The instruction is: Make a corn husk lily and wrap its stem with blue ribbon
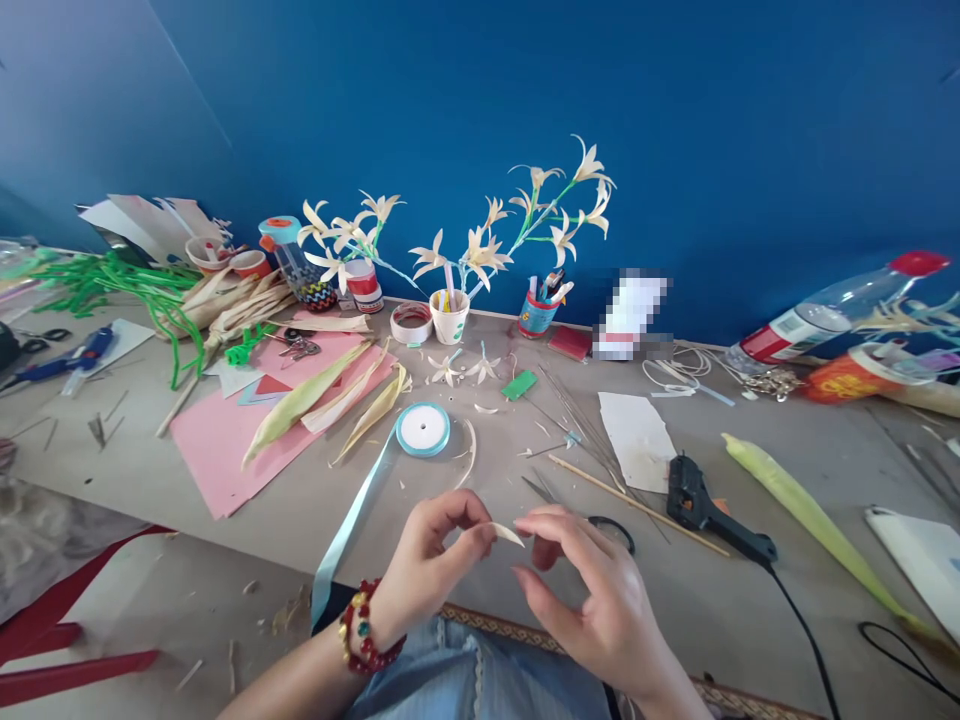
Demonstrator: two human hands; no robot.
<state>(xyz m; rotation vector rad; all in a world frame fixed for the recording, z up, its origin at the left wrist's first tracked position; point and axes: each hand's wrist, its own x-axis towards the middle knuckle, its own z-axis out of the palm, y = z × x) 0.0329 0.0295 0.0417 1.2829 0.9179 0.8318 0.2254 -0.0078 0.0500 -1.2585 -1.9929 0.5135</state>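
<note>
Low at the table's front edge, my left hand (442, 550) pinches a small pale corn-husk petal (510, 535) between thumb and fingertips. The petal is curved and its tip points right. My right hand (592, 580) is beside that tip, thumb and fingers apart, holding nothing that I can see. Scissors (621, 533) lie behind my right hand, partly hidden by it. Beyond my left hand is a roll of light blue ribbon (423, 428), its loose end (349, 520) trailing toward the front edge. A thin curved husk strip (470, 455) rests right of the roll.
A black glue gun (709, 510) with a cord lies right, near a wooden stick (637, 505) and a green husk (810, 515). Husk flowers stand in a white cup (450, 325) at the back. Pink paper (217, 450) and husks lie left. A bottle (825, 310) leans far right.
</note>
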